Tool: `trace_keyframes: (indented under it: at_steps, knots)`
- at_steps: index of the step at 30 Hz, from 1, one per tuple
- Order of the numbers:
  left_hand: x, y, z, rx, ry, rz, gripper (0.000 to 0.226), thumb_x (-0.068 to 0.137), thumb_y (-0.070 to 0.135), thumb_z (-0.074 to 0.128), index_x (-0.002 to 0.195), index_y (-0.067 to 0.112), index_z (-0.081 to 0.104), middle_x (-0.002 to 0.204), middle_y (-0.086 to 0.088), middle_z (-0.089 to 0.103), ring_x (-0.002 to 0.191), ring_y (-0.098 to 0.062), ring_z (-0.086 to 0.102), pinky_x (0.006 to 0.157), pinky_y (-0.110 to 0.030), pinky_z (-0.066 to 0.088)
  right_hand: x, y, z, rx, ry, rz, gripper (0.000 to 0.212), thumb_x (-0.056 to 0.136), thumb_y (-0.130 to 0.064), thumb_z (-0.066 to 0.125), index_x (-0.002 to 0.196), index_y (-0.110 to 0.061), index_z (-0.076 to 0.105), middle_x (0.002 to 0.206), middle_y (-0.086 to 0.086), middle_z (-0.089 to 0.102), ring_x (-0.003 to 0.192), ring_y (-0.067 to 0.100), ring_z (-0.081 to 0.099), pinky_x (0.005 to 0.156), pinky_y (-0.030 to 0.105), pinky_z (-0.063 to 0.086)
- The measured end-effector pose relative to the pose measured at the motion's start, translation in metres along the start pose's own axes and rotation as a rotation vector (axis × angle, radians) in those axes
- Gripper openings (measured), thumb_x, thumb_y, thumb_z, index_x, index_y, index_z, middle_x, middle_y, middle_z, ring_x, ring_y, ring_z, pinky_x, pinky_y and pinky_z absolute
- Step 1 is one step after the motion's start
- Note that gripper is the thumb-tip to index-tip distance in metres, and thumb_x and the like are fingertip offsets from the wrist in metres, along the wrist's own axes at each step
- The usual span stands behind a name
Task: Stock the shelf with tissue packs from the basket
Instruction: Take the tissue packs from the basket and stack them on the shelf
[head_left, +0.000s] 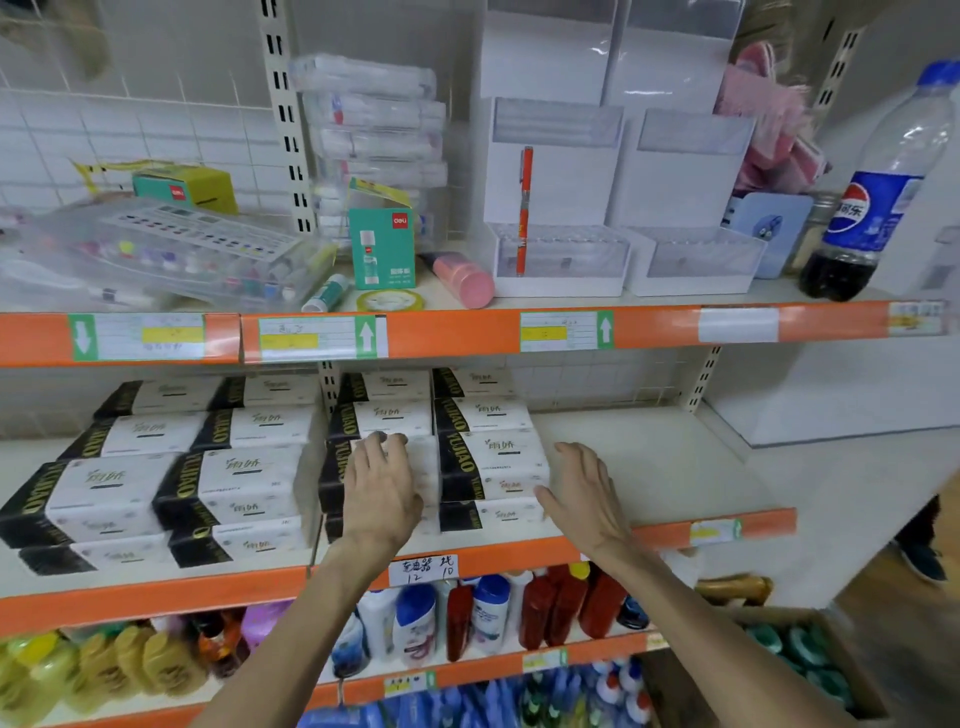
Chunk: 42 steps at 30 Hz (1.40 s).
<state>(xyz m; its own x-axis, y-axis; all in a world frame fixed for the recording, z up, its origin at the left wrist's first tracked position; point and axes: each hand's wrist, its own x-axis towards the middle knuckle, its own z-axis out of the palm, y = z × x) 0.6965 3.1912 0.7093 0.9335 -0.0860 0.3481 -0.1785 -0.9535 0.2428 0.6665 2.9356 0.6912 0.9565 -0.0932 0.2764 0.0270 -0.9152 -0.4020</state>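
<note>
Looking down through the head camera, I see my left hand (382, 488) lying flat on the top front pack (423, 467) of a stack of tissues. Its fingers are straight and released; they rest on the wrapper and grasp nothing. My right hand (584, 493) is at 3 o'clock from it, also released, with the fingers loosely spread above the bare board of the middle shelf (675, 467). Its thumb points toward 9 o'clock and reaches the lower right corner of the neighbour stack (493, 462); whether it really touches the wrapper I cannot tell.

Both stacks are white with a black end, and they stand side by side on the middle shelf, touching each other. More tissue packs (156, 478) fill the same shelf at 9 o'clock from my left hand, piled two high in rows that go to the back.

On the upper shelf, at 12 o'clock from my left hand, stands a green glue box (382, 249), and a pink tube (462, 278) lies on its side just beside it. An orange pen (524, 213) stands upright in a white display box (558, 260). At 2 o'clock, far to the right, is a cola bottle (878, 197) with only a little dark drink at the bottom.

At 6 o'clock, between my forearms, a handwritten label (423, 569) sits on the orange shelf edge, with shampoo bottles (415, 623) and red bottles (566, 603) below it.
</note>
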Motion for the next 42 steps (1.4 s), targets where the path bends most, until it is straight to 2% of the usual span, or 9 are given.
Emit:
trace_keyframes:
  at_steps: [5, 9, 12, 19, 23, 29, 35, 37, 42]
  knots:
    - [-0.015, 0.039, 0.004, -0.159, -0.044, 0.128, 0.054, 0.073, 0.012, 0.067, 0.123, 0.010, 0.044, 0.119, -0.007, 0.045, 0.110, -0.026, 0.047, 0.091, -0.037, 0.048, -0.026, 0.022, -0.020, -0.031, -0.011, -0.041, 0.058, 0.096, -0.032, 0.052, 0.146, -0.013, 0.031, 0.148, 0.005, 0.034, 0.135, 0.021, 0.034, 0.110, 0.033, 0.030]
    - [-0.035, 0.068, 0.014, -0.278, -0.100, 0.188, 0.042, 0.081, 0.001, 0.054, 0.121, 0.010, 0.047, 0.117, -0.006, 0.048, 0.107, -0.026, 0.050, 0.090, -0.040, 0.048, -0.051, 0.052, -0.031, -0.074, -0.060, -0.085, 0.052, 0.096, -0.030, 0.049, 0.145, -0.016, 0.035, 0.144, 0.004, 0.038, 0.131, 0.022, 0.036, 0.108, 0.035, 0.034]
    - [-0.056, 0.086, 0.023, -0.257, -0.150, 0.202, 0.044, 0.085, -0.002, 0.045, 0.126, 0.012, 0.049, 0.120, -0.004, 0.052, 0.108, -0.024, 0.054, 0.094, -0.040, 0.048, -0.069, 0.074, -0.038, -0.082, -0.075, -0.121, 0.048, 0.095, -0.028, 0.049, 0.142, -0.022, 0.039, 0.140, 0.000, 0.042, 0.129, 0.021, 0.038, 0.106, 0.034, 0.036]
    - [-0.123, 0.113, 0.042, -0.240, -0.376, 0.111, 0.044, 0.086, 0.004, 0.049, 0.129, 0.014, 0.050, 0.132, -0.007, 0.051, 0.122, -0.028, 0.049, 0.099, -0.037, 0.041, -0.109, 0.104, -0.031, -0.083, -0.130, -0.201, 0.045, 0.094, -0.027, 0.050, 0.139, -0.023, 0.045, 0.135, 0.000, 0.049, 0.123, 0.025, 0.044, 0.102, 0.038, 0.037]
    - [-0.153, 0.102, 0.054, -0.152, -0.492, 0.033, 0.038, 0.086, 0.013, 0.055, 0.124, 0.014, 0.051, 0.127, -0.009, 0.052, 0.117, -0.031, 0.052, 0.091, -0.040, 0.045, -0.132, 0.116, -0.016, -0.059, -0.207, -0.208, 0.042, 0.093, -0.026, 0.051, 0.135, -0.021, 0.045, 0.134, 0.004, 0.047, 0.123, 0.028, 0.043, 0.104, 0.039, 0.036]
    - [-0.186, 0.069, 0.088, -0.086, -0.663, -0.057, 0.047, 0.083, 0.007, 0.060, 0.129, 0.008, 0.050, 0.131, -0.012, 0.051, 0.119, -0.032, 0.052, 0.095, -0.041, 0.045, -0.164, 0.147, 0.013, -0.082, -0.358, -0.083, 0.047, 0.094, -0.032, 0.055, 0.136, -0.015, 0.042, 0.126, 0.007, 0.051, 0.119, 0.030, 0.047, 0.098, 0.041, 0.042]
    - [-0.265, 0.016, 0.215, -0.149, -0.852, -0.128, 0.043, 0.076, 0.004, 0.066, 0.118, 0.001, 0.058, 0.116, -0.022, 0.057, 0.110, -0.038, 0.055, 0.090, -0.038, 0.043, -0.231, 0.191, 0.130, -0.103, -0.542, 0.031, 0.054, 0.088, -0.030, 0.064, 0.134, -0.011, 0.046, 0.130, 0.013, 0.050, 0.122, 0.034, 0.047, 0.098, 0.042, 0.038]
    - [-0.303, -0.011, 0.285, -0.112, -0.945, -0.154, 0.040, 0.076, 0.008, 0.061, 0.116, 0.004, 0.057, 0.113, -0.020, 0.055, 0.108, -0.039, 0.054, 0.090, -0.041, 0.044, -0.258, 0.216, 0.200, -0.100, -0.598, 0.070, 0.053, 0.088, -0.030, 0.064, 0.134, -0.011, 0.045, 0.130, 0.013, 0.049, 0.123, 0.034, 0.046, 0.098, 0.041, 0.038]
    - [-0.405, -0.079, 0.467, -0.016, -1.047, -0.255, 0.062, 0.079, 0.017, 0.063, 0.136, 0.017, 0.039, 0.129, -0.011, 0.042, 0.122, -0.033, 0.042, 0.099, -0.045, 0.042, -0.333, 0.289, 0.412, -0.096, -0.747, 0.131, 0.059, 0.088, -0.037, 0.063, 0.136, -0.011, 0.039, 0.135, 0.012, 0.047, 0.126, 0.032, 0.043, 0.104, 0.043, 0.038]
